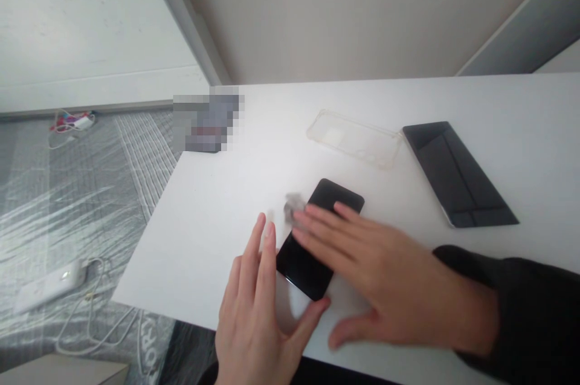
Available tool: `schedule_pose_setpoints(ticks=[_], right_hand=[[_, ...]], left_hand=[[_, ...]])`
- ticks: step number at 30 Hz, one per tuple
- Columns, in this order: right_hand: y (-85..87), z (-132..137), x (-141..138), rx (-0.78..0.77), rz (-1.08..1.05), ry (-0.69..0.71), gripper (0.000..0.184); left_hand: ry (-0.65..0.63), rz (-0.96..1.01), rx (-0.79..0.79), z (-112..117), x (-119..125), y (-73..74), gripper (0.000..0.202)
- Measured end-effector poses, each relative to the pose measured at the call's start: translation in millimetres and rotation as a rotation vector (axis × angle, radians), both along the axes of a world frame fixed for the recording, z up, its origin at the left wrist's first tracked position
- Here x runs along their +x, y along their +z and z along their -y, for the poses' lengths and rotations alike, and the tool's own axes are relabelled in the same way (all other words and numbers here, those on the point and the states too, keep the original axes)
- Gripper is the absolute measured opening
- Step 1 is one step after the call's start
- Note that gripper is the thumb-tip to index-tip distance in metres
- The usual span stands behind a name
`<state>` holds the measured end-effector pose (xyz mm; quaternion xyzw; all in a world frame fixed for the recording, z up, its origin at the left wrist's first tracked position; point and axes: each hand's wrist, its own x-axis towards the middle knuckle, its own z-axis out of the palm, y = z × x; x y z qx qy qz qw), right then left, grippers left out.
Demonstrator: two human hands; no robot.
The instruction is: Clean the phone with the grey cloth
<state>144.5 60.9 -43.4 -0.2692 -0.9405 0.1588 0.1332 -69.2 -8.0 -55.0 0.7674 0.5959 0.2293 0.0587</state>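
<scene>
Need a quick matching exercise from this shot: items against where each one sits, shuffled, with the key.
Items:
1. smartphone
2. clear phone case
3. black folding cover
4. white power bank

Places:
A. on the floor mat
B. under the right hand
C. rightmost on the desk
D. on the desk, left of item 3

Pairs: 1-B, 2-D, 3-C, 4-A

Your black smartphone [301,267] is lying flat and slantwise on the white worktop [203,240], its glossy dark face turned upward.
</scene>
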Motion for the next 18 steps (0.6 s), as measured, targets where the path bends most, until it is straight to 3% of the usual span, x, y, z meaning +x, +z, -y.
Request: schedule_pose_setpoints(ticks=[3, 8, 12, 16, 18], right_hand=[[1.4, 1.9, -0.6, -0.051, 0.021, 0.108, 0.081], [0.3, -4.6, 2.8, 0.019, -0.006, -0.101, 0.086], [1.6, 3.5, -2.0, -0.108, -0.025, 0.120, 0.082], [0.5, -2.1, -0.6, -0.057, -0.037, -0.052, 0.081], [0.4, -1.8, -1.0, -0.044, -0.043, -0.052, 0.086]], left_hand=[[-0.011, -0.004, 0.000, -0.6, 0.1, 0.4, 0.089], [0.003, -0.009, 0.001, -1.4, 0.4, 0.5, 0.093], [-0.022, -0.010, -0.007, -1.1, -0.4, 0.1, 0.088], [0.003, -0.009, 0.011, -1.4, 0.2, -0.7, 0.093], [0.003, -0.006, 0.009, -1.7, 0.6, -1.0, 0.092]])
